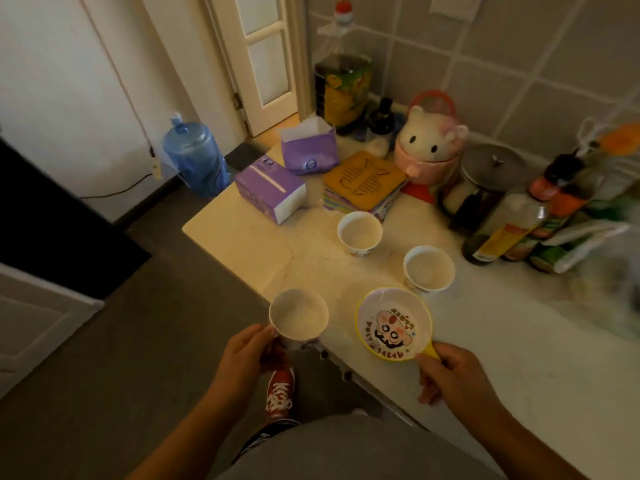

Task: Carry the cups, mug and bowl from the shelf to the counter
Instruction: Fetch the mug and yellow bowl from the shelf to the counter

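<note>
My left hand grips a white mug by its near side, holding it over the counter's front edge. My right hand holds the yellow handle of a small bowl with a cartoon face printed inside; the bowl hovers just above the pale counter. Two white cups stand upright on the counter: one in the middle and one to its right, beyond the bowl.
Behind the cups lie purple tissue packs, a stack of mats, a cat-shaped jar, an oil jug and several bottles along the tiled wall. A blue water jug stands on the floor to the left.
</note>
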